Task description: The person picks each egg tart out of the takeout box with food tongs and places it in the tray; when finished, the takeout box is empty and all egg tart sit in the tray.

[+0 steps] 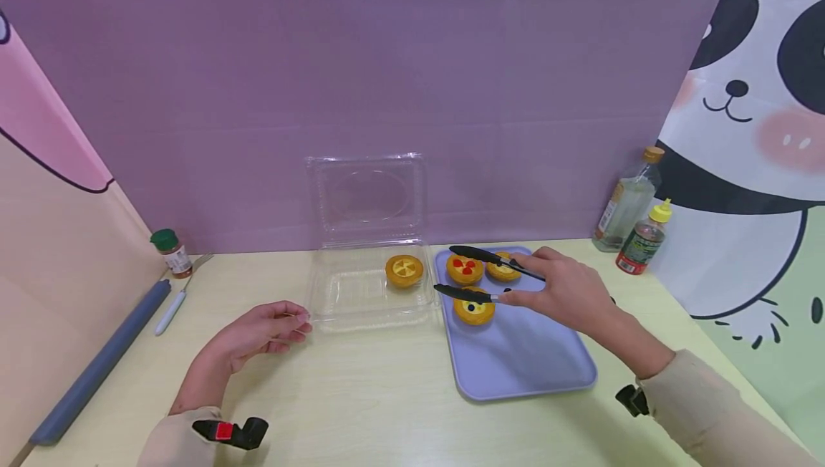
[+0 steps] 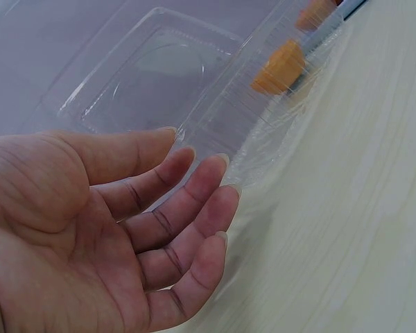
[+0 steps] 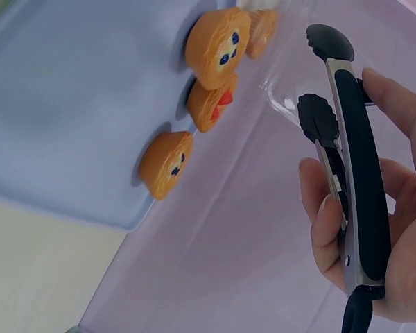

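Note:
My right hand [image 1: 570,291] grips a pair of black-tipped tongs [image 3: 360,166]. The tongs' tips stand apart above the lilac tray [image 1: 522,374], with nothing between them. On the tray's far left part sit three egg tarts: one with red pieces [image 1: 464,270], one with blue dots [image 1: 473,311], and another [image 1: 503,270] partly behind the tongs. A clear hinged plastic box [image 1: 351,295] stands with its lid up, and a tart [image 1: 404,271] lies inside at the right. My left hand [image 1: 264,334], fingers loosely bent, is at the box's front left corner; I cannot tell whether it touches.
At the left lie a long blue-grey roll [image 1: 106,363] and a white-handled utensil [image 1: 170,313], near a green-capped jar [image 1: 172,252]. A glass bottle [image 1: 628,202] and a yellow-capped bottle [image 1: 643,241] stand at the back right. A purple backdrop [image 1: 258,94] rises behind the table.

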